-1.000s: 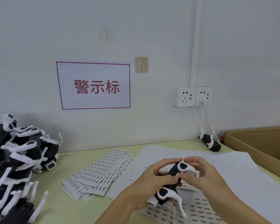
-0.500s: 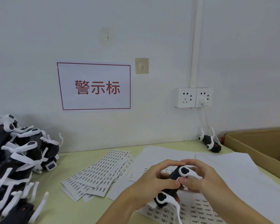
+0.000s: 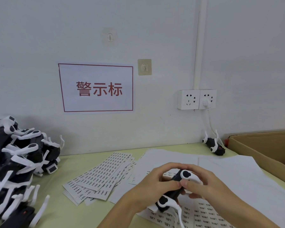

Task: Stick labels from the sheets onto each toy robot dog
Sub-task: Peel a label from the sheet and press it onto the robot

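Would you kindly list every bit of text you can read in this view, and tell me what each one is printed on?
"警示标": red characters on the red-bordered white sign on the wall.
Label sheets fanned on the table: rows of small print, too small to read.
Label sheet under the hands: rows of print, blurred, unreadable.
Toy robot dog in the hands: no readable text.
Wall sockets: no text visible.

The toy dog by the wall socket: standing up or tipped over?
Tipped over. The toy dog lies on the table with its black body flat and white legs sticking upward, just below the socket, beside the cardboard box.
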